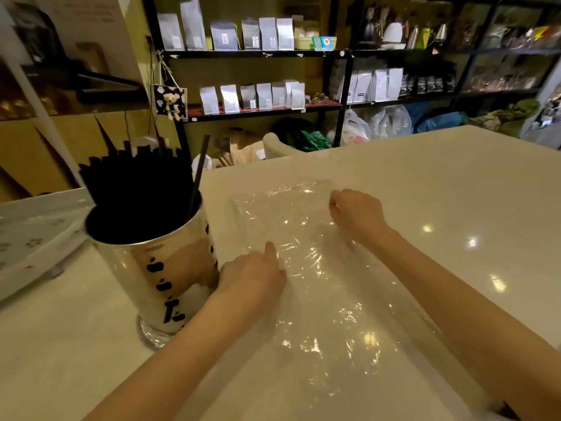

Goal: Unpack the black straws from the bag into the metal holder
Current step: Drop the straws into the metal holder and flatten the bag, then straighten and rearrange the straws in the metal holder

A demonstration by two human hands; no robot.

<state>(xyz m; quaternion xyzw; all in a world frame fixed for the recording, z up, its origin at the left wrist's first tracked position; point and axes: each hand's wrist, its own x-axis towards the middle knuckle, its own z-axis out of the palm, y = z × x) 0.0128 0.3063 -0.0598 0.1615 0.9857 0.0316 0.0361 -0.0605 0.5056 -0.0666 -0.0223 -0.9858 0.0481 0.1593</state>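
A shiny metal holder (158, 268) with black markings stands at the left of the white table (455, 183), packed with black straws (136, 183). A clear plastic bag (303, 238) lies flat and looks empty in the middle. My left hand (252, 275) rests on the bag's left edge, right beside the holder, with the thumb stretched out onto the plastic. My right hand (358, 211) sits on the bag's far right part with its fingers curled; whether it pinches the plastic is not visible.
Black shelves (258, 54) with silver and white pouches line the back wall, with plastic bags (388, 123) on the floor below. A grey patterned tray or board (33, 238) lies at the left edge. A small teddy tag (170, 101) hangs behind the holder.
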